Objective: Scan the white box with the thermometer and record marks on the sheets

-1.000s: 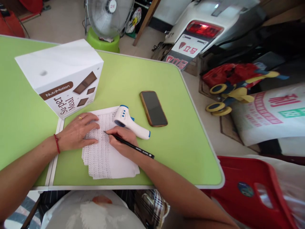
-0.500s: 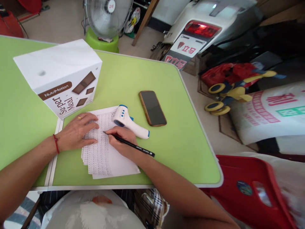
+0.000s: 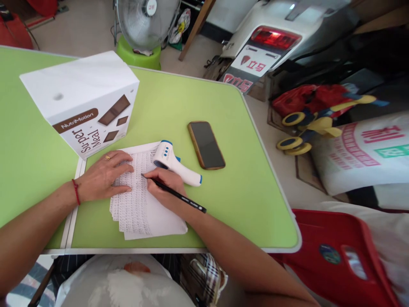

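My left hand (image 3: 104,177) lies flat on a stack of paper sheets (image 3: 153,221) printed with dense columns, pressing them to the table. My right hand (image 3: 166,187) grips a black pen (image 3: 180,197), its tip touching the top sheet. Just above that hand, a white-and-blue infrared thermometer (image 3: 175,164) lies on the paper's upper edge. Further right sits a smartphone (image 3: 206,145) in a brown case, screen dark. A white NutriMotion Super Meal box (image 3: 86,102) stands just above my left hand, beyond the paper.
Everything rests on a green folding table (image 3: 243,192). Beyond its far edge stand a fan (image 3: 147,21) on a green stool (image 3: 138,57) and a white scooter's rear (image 3: 260,53). A red plastic stool (image 3: 332,251) sits right, near a printed sack (image 3: 361,157).
The pen tip has shifted slightly right and up on the sheet. My left hand, the papers and the thermometer stay in place.
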A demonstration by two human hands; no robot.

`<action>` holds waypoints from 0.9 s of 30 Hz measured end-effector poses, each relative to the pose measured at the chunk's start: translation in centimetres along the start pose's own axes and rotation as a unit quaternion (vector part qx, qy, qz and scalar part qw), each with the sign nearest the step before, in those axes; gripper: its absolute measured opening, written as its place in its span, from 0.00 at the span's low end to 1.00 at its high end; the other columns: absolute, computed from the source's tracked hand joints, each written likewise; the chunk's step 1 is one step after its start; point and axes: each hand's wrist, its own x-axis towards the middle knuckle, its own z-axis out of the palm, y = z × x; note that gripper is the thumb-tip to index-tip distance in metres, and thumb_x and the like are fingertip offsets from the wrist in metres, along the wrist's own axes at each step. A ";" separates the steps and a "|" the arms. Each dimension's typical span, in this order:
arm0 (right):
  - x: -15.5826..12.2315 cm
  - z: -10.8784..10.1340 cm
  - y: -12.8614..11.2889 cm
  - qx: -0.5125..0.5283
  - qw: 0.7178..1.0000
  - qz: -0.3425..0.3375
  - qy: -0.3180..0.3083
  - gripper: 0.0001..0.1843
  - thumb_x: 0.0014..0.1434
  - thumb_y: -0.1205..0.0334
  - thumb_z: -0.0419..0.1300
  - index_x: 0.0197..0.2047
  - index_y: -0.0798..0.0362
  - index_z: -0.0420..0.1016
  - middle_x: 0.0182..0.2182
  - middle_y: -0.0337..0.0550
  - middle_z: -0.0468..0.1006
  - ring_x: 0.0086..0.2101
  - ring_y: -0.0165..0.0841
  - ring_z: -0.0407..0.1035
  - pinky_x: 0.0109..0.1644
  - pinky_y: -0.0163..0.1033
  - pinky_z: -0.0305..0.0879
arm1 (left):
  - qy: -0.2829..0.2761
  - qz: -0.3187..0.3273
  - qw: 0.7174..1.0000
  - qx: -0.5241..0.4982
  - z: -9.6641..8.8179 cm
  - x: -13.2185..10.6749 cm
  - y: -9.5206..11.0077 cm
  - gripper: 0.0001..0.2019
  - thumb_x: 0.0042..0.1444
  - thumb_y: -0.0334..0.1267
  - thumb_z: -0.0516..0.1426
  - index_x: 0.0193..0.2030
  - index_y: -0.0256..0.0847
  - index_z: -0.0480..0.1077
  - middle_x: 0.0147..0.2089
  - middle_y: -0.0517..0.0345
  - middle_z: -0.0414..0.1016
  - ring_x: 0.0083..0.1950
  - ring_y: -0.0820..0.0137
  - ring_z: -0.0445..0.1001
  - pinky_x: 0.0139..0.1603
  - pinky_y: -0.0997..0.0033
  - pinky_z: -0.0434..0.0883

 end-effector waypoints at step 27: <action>-0.5 -1.8 1.4 -0.293 0.924 -0.226 -0.100 0.20 0.65 0.74 0.48 0.56 0.55 0.70 0.42 0.53 0.74 0.41 0.41 0.69 0.37 0.44 0.71 | 0.090 0.020 0.996 0.016 -0.6 0.2 0.6 0.10 0.63 0.40 0.57 0.49 0.40 0.67 0.54 0.45 0.70 0.59 0.56 0.67 0.57 0.51 0.71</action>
